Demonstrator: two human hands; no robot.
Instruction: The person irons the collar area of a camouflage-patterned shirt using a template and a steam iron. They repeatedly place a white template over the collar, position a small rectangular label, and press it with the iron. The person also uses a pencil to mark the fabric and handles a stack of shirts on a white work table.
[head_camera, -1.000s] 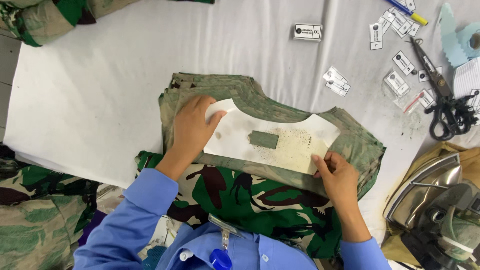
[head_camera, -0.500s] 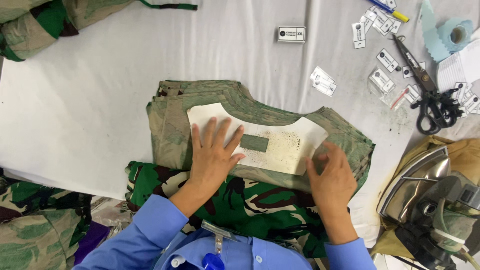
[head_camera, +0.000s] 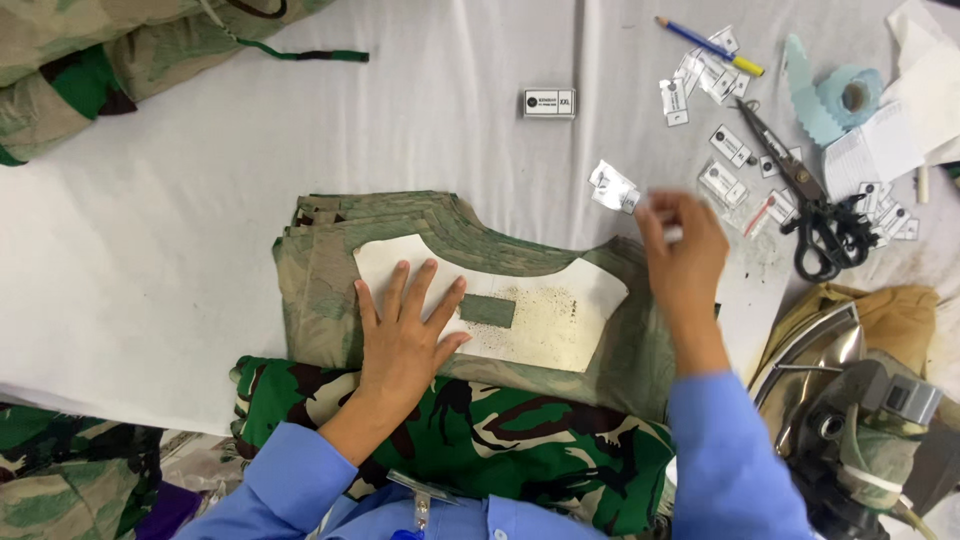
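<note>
- Left hand (head_camera: 405, 335): spread flat, pressing white paper shape (head_camera: 560, 320) on camo shirt (head_camera: 330, 250).
- Right hand (head_camera: 685, 250): pinching small tag (head_camera: 613, 188).
- Step: prob. tagging; next needs careful aim near green patch (head_camera: 488, 311).

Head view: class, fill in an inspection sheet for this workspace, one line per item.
Surface: white cloth-covered table.
Job's things: folded camouflage garment with white template on top; small label.
Clutter: scissors, pencil, loose labels, tape roll.
Grips: left hand flat on template; right hand pinching at the small label.
Cables: nothing seen.
Surroundings: iron, more camouflage fabric.
</note>
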